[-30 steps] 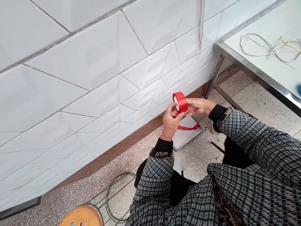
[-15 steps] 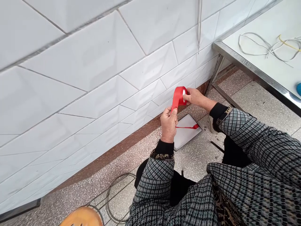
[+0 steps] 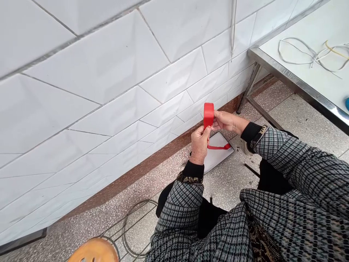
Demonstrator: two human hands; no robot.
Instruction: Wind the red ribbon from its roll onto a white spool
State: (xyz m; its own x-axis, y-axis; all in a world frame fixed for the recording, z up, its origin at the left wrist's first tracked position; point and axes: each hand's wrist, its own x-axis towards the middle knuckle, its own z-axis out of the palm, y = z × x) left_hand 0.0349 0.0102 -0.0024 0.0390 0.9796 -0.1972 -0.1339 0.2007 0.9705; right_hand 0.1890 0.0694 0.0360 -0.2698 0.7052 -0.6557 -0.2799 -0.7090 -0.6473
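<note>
Holding a red roll [image 3: 208, 112] edge-on above the floor, close to the foot of the tiled wall, the right hand [image 3: 227, 122] curls its fingers round the roll's right side. The left hand [image 3: 199, 143], just below, pinches the free strip [image 3: 218, 147] between thumb and bent fingers, which are pressed together. The strip runs right to a red tab over the white panel [image 3: 218, 159] on the floor; whether it touches the panel cannot be told. Step in hand, by judgement: peeling tape off the roll. The next move calls for a firm hold on the roll and a straight pull that leaves the strip flat and untwisted. Far right: table [image 3: 272, 67] with wires [image 3: 311, 56].
</note>
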